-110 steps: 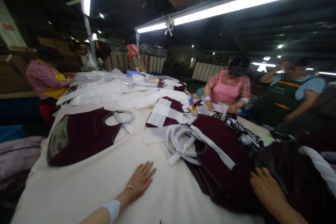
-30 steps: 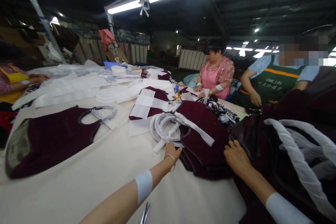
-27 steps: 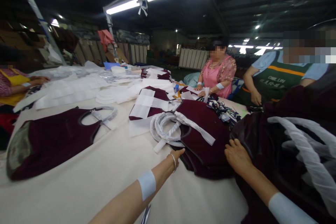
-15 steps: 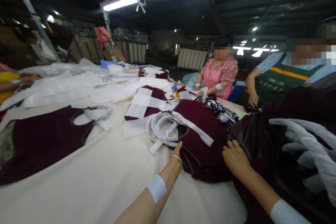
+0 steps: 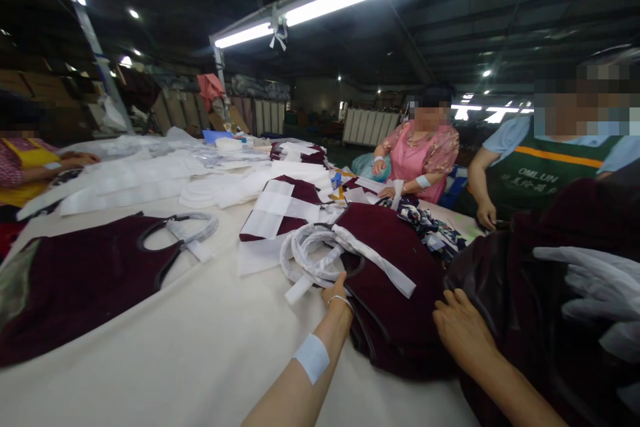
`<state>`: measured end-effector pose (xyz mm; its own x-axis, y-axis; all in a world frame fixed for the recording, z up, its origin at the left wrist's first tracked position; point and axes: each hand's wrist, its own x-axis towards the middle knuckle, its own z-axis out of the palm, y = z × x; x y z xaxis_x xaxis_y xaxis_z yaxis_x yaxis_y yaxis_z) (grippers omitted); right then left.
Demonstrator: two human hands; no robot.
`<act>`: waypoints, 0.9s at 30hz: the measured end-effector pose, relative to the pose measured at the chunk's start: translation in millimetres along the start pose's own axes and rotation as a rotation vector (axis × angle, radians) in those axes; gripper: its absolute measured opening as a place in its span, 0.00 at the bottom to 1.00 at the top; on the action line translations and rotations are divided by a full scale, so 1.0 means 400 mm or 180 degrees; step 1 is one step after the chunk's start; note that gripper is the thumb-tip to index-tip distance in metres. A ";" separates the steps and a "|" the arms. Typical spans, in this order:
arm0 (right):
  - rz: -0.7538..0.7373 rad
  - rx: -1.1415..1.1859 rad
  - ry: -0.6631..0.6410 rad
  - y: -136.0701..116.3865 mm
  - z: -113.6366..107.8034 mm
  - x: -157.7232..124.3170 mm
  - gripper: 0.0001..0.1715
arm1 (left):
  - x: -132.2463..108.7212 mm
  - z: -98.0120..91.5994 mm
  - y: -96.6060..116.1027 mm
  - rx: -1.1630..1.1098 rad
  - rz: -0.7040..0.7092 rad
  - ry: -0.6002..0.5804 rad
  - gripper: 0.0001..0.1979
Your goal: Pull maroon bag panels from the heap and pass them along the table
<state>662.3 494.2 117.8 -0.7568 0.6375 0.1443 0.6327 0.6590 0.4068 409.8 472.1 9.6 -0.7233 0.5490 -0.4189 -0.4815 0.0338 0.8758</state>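
Note:
A stack of maroon fabric bags (image 5: 395,267) with dark trim lies before me, its round handles (image 5: 313,250) wrapped in white film. At the near left edge of that stack, my left hand (image 5: 336,290) is closed, thumb on top and the other fingers mostly hidden beneath. My right hand (image 5: 463,323) has its fingers curled against the dark edge of a big heap of maroon bags (image 5: 530,313) at the right; its fingertips are partly hidden. More white-wrapped handles (image 5: 595,280) hang over the heap.
A single maroon bag (image 5: 95,273) lies flat on the white-covered table (image 5: 210,347). White sheets (image 5: 135,173) cover the far left. Patterned cloth (image 5: 433,227) lies beyond the stack. Co-workers in a pink apron (image 5: 405,153), a green apron (image 5: 540,167) and a yellow apron (image 5: 25,167) are around the table.
The view has tilted up and turned slightly left. Both hands keep their places at the bags. The pink-aproned person has lifted one hand off the table.

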 end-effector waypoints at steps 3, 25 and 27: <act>0.0071 0.0037 -0.0024 -0.005 -0.006 0.003 0.14 | -0.021 0.011 0.042 -0.0047 -0.0051 0.0255 0.19; 0.0105 -0.0162 0.1367 -0.016 0.074 0.003 0.14 | 0.046 -0.010 0.532 0.1557 0.2158 -0.0605 0.18; 0.0105 -0.0148 0.1374 -0.017 0.077 0.005 0.14 | 0.047 -0.064 0.507 0.1512 0.2044 -0.0564 0.16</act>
<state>661.5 503.5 87.5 -0.7418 0.4261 0.5178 0.6571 0.6160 0.4344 285.7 467.9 173.2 -0.6787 0.7042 0.2085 0.2900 -0.0038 0.9570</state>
